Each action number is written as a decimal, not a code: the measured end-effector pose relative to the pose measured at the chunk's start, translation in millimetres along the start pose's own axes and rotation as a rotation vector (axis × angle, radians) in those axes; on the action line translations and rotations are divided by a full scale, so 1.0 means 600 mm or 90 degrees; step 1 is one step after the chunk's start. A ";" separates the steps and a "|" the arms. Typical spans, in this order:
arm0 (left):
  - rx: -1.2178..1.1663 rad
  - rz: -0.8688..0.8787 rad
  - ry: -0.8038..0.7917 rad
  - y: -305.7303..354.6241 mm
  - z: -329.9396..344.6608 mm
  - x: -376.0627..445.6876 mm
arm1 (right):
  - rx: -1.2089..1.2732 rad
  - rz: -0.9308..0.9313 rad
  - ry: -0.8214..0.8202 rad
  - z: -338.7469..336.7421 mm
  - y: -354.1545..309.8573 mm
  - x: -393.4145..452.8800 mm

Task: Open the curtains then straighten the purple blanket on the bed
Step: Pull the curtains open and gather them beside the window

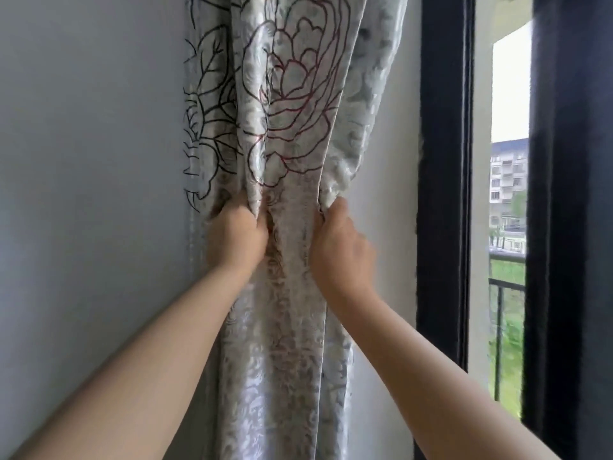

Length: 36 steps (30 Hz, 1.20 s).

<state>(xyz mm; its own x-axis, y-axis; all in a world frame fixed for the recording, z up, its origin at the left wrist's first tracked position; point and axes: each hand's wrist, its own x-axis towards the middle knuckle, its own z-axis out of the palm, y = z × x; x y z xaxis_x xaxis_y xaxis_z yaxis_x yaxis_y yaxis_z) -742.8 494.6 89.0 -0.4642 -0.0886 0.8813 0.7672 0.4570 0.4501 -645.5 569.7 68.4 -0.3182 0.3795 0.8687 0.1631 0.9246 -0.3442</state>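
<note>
Broadly, a pale grey-blue wall (89, 161) fills the left side of the view, and a strip of lighter wall shows between the fabric and the dark window frame (444, 180) on the right. Through the glass beyond that frame appear a balcony railing (506, 287), green ground and an apartment building (507, 180) well away. Against the wall hangs the curtain (292, 94), a shiny silver-grey damask drawn together into a narrow bundle of vertical folds, with a large flower outlined in dark red across its upper middle and black-outlined leaves along its left edge. Both bare forearms reach up from the lower corners to the gathered cloth at mid-height. The left hand (235, 240) grips the left side of the bundle, its fingers curled into the folds and out of sight behind the fabric. The right hand (338, 250) holds the right edge just beside it, its fingers (335, 210) bent around the outermost fold and pinching it. The two hands sit near each other with a band of curtain between them.
</note>
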 end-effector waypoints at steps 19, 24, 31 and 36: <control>-0.030 0.175 0.010 -0.174 0.108 0.150 | -0.130 0.182 0.001 0.241 -0.046 0.141; 0.145 0.120 -0.087 -0.234 0.158 0.195 | -0.152 0.115 0.017 0.347 -0.024 0.178; 0.254 0.080 -0.245 -0.300 0.228 0.204 | -0.169 0.080 -0.086 0.438 0.004 0.193; 0.115 -0.027 -0.319 -0.301 0.220 0.219 | -0.056 0.091 -0.124 0.408 0.002 0.192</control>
<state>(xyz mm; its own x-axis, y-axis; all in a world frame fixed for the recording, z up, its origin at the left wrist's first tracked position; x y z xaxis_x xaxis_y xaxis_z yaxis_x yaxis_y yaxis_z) -1000.8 517.4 104.6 -0.6814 0.3027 0.6664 0.6753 0.6112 0.4128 -910.6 622.4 80.9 -0.4587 0.5131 0.7255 0.2969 0.8580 -0.4191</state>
